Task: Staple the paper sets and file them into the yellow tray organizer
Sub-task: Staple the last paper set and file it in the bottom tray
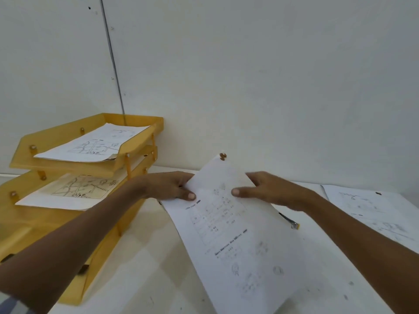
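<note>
A white table (147, 268) is set against a pale wall. The three-tier yellow tray organizer (56, 132) is placed at its left; printed sheets (90, 146) are stored in the top and middle tiers. The paper set (238, 234) is held tilted above the table centre, right of the organizer. Its upper part is pinched at the left edge by the left hand (167, 185) and at the right edge by the right hand (272, 189), thumbs on top. Loose sheets (374, 209) lie at far right. A dark, metal-tipped object (290, 220) is partly hidden beneath the set.
</note>
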`<state>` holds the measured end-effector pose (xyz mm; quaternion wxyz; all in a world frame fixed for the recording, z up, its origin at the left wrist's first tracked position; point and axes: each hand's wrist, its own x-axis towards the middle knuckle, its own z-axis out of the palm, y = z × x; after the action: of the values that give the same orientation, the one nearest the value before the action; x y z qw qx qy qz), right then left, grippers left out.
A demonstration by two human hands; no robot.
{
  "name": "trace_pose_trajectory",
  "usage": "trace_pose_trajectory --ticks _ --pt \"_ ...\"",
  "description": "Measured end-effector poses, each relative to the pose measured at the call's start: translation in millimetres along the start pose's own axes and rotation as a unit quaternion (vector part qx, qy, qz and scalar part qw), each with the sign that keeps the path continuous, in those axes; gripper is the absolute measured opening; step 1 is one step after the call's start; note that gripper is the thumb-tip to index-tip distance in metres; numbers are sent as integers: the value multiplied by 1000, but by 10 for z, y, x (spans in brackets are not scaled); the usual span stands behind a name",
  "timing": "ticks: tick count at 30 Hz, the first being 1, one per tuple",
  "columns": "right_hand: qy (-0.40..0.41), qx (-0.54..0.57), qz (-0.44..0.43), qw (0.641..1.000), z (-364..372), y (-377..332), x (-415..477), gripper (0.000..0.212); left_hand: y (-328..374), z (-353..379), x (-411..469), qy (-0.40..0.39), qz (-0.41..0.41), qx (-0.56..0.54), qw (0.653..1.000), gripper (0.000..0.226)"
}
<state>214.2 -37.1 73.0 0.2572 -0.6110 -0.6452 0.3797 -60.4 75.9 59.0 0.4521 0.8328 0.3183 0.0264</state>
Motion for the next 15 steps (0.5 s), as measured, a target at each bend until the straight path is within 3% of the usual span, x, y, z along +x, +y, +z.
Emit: trace_pose_trajectory --ticks 2,5,7,11,13,15 --pt "-4 59 11 998 79 102 5 33 51 51 6 11 -4 -17 1000 32" --pt "32 153 50 986 170 356 14 34 -74 172 -24 137 -56 -89 985 38" --pt "43 211 82 973 235 535 7 37 -238 361 -22 191 -79 -200 958 42" --pt "50 279 122 951 386 806 -29 41 -417 1002 121 217 -20 -464 859 40" --pt "49 298 128 945 480 891 -38 40 -435 1229 223 284 -18 -542 791 35" --pt "58 307 130 941 534 942 -64 38 -449 1329 291 326 -37 -575 750 32"
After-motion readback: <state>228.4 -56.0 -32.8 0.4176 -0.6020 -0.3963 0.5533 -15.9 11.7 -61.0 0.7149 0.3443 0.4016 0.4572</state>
